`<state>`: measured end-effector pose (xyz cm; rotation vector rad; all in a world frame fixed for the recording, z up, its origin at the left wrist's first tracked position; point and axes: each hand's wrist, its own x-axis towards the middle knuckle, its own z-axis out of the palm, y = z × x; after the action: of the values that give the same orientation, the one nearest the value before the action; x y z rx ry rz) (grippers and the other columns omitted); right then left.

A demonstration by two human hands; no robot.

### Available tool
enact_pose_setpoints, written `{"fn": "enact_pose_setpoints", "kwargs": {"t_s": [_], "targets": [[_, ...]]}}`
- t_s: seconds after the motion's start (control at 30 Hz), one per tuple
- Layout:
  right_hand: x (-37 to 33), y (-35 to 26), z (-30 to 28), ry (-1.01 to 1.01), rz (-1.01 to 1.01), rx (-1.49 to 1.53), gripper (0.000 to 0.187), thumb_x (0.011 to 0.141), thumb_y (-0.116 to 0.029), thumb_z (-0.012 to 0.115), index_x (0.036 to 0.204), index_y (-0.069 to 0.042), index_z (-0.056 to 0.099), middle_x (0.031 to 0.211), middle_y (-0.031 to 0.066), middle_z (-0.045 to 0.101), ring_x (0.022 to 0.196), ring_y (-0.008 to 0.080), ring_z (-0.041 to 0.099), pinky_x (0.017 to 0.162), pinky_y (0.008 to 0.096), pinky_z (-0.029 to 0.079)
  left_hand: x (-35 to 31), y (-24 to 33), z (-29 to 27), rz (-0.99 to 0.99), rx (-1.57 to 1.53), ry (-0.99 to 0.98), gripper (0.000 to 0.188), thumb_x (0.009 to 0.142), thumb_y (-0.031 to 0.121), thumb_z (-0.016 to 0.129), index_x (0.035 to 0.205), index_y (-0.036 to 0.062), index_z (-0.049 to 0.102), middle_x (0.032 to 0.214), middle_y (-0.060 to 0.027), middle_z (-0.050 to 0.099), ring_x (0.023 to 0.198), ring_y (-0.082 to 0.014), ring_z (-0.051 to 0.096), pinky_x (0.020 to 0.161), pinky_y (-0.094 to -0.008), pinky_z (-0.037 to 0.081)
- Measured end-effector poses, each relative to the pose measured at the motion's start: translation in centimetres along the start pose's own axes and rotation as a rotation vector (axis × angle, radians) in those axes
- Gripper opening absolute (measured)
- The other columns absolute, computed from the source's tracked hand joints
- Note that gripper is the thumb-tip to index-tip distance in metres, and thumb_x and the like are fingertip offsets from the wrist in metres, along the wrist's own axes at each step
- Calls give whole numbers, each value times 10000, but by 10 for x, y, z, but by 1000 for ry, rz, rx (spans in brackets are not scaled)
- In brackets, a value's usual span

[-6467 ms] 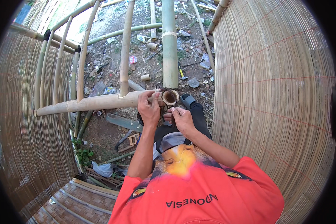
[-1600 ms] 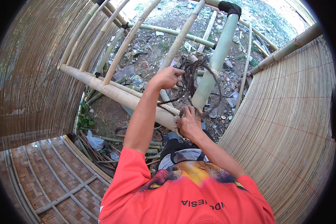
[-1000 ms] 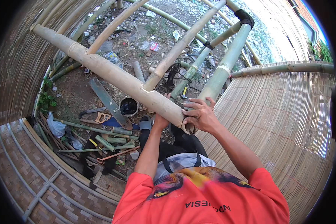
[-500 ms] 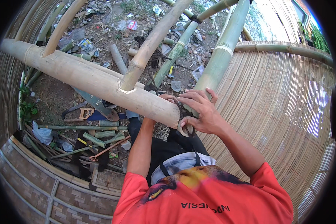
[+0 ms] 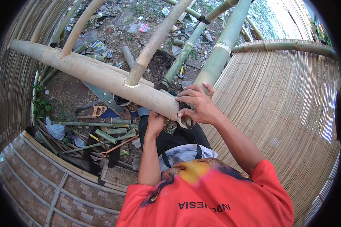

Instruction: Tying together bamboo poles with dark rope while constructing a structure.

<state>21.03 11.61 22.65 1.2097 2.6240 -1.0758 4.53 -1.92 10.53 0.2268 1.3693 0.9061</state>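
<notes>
A thick tan bamboo pole (image 5: 102,81) runs from the far left to its end in front of me. There it meets a greenish upright bamboo post (image 5: 212,62), with dark fibre rope (image 5: 184,109) wrapped at the joint. My right hand (image 5: 201,106) curls over this joint, thumb pressing the rope near the cut rim and fingers lying along the post. Below the tan pole, my left hand (image 5: 156,123) is closed like a fist near its underside. What it holds, if anything, is hidden.
A slatted bamboo screen (image 5: 272,98) fills the right side. On the ground lie a handsaw (image 5: 99,111), a hammer (image 5: 181,71), a sickle (image 5: 87,107), a tangle of dark fibre (image 5: 162,63) and several bamboo offcuts (image 5: 106,136). A woven bamboo panel (image 5: 30,170) stands at the lower left.
My left hand has moved from the rope joint down and left, under the tan pole. My right hand stays at the joint. The whole view has shifted slightly.
</notes>
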Motion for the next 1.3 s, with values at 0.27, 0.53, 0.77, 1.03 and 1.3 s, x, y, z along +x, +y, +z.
{"fn": "enact_pose_setpoints", "kwargs": {"t_s": [0.27, 0.53, 0.77, 1.03, 1.3], "targets": [[-22, -20, 4, 535, -132, -165, 406, 706, -341, 890, 1018, -118, 756, 1059, 54, 685, 1107, 276, 607, 1004, 465, 376, -26, 15, 14, -142, -461, 47, 102, 1021, 38, 503, 1044, 52, 601, 748, 22, 517, 556, -55, 393, 483, -235, 301], [-118, -58, 138, 227, 62, 245, 796, 875, -420, 773, 1433, 64, 477, 1124, 317, 662, 1087, 480, 647, 961, 492, 516, -11, 12, 8, -217, -472, -10, 148, 1004, 1, 479, 1015, 50, 619, 814, -19, 555, 578, -72, 377, 482, -220, 299], [-102, -32, 162, 108, 149, 577, 601, 861, -404, 803, 1253, 3, 598, 1160, 258, 683, 1126, 395, 652, 981, 451, 494, -5, 22, 9, -281, -383, -37, 137, 1028, 30, 479, 1013, 66, 609, 788, -12, 539, 552, -90, 351, 480, -245, 281], [-150, -87, 147, 269, 376, 640, 361, 968, -315, 672, 1161, -12, 640, 1016, 243, 716, 971, 398, 700, 841, 477, 527, 11, 15, 1, -255, -426, -150, 118, 1054, 59, 475, 1039, 62, 592, 788, -23, 539, 552, -98, 384, 480, -250, 306], [-125, -127, 86, 272, 363, 382, 314, 943, -207, 556, 994, 87, 654, 972, 367, 672, 1009, 511, 658, 910, 556, 517, 17, 6, -10, -331, -633, -193, 136, 1068, 39, 441, 1119, 6, 562, 861, -82, 555, 655, -140, 487, 537, -254, 426]]}}
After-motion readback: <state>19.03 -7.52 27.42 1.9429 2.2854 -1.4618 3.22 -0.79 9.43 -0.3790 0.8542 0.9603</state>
